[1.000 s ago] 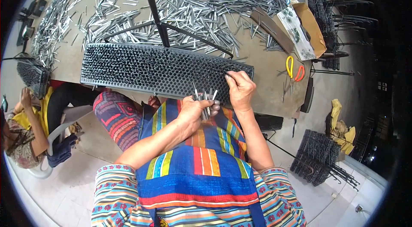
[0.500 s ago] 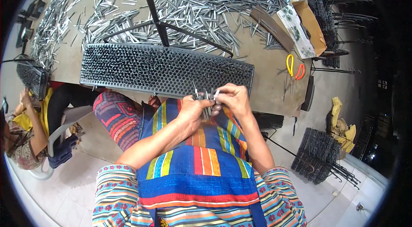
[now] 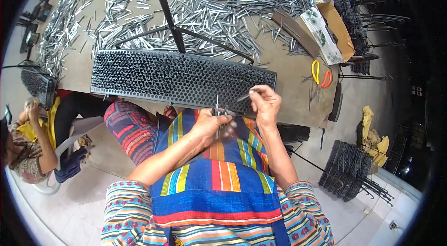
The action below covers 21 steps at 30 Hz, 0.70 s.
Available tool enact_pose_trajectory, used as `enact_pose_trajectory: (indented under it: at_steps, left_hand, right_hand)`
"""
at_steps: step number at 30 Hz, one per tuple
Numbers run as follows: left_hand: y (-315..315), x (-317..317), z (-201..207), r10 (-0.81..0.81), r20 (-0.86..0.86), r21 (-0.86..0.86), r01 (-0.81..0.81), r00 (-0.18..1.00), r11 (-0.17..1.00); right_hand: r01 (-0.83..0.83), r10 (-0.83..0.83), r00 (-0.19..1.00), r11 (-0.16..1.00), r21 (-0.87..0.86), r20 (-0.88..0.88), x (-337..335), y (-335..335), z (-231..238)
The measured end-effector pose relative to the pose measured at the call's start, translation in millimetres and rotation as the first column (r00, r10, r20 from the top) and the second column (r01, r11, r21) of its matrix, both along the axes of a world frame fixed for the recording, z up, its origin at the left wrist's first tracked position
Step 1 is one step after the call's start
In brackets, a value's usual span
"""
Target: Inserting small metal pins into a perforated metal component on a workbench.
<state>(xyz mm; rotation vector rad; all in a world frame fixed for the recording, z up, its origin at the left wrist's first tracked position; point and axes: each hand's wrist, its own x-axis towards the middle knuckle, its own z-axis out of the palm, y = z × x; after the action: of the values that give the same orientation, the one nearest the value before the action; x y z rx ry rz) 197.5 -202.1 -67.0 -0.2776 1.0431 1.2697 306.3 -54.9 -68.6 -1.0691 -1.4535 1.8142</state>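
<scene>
My left hand (image 3: 207, 124) is closed round a small bundle of slim grey metal sticks (image 3: 217, 112) just below the near edge of a long black perforated rack (image 3: 195, 80). Between the thumb and fingers of my right hand (image 3: 266, 107) is a single slim metal stick (image 3: 243, 97), tilted over the right part of the rack. Dark stubs stand densely in the rack's left and upper rows, while bare round holes show along its lower middle and right. A black upright bar (image 3: 163, 4) with two slanting braces joins the rack's far side.
Loose metal sticks (image 3: 209, 4) cover much of the table (image 3: 298, 101). Yellow-and-red-handled scissors (image 3: 321, 76) lie at right, near an open cardboard box (image 3: 333, 32) and a brown strip (image 3: 295, 32). A co-worker (image 3: 35, 141) sits at left by another rack (image 3: 38, 87). Hooked racks (image 3: 344, 169) lean at lower right.
My right hand has moved away from my left hand, up and right over the rack, with a metal stick in its fingers. My left hand has shifted slightly down.
</scene>
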Motion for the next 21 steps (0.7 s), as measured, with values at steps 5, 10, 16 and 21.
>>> enact_pose_trajectory:
  at_steps: [5,10,16,21]
  left_hand:
    - [-17.9,3.1,2.2,-0.184,0.039,0.129,0.178,0.982,0.976]
    - [-35.7,8.9,-0.5,-0.269,-0.164,0.229,0.302,0.949,0.925]
    - [-32.8,4.3,7.6,-0.146,-0.222,0.129,0.177,0.964,0.976]
    - [-24.4,4.0,2.2,0.041,-0.117,0.025,-0.039,0.992,0.999]
  right_hand:
    - [0.054,-0.037,0.997,0.96,0.275,-0.064,-24.3,3.1,-11.8]
    - [-0.026,0.01,0.999,0.876,0.482,0.036,-36.0,1.2,-15.0]
    - [-0.142,0.033,0.982,0.778,0.613,0.186,-39.5,-1.8,-7.2]
    - [-0.188,0.031,0.97,0.722,0.666,0.24,-40.4,-1.5,-5.4]
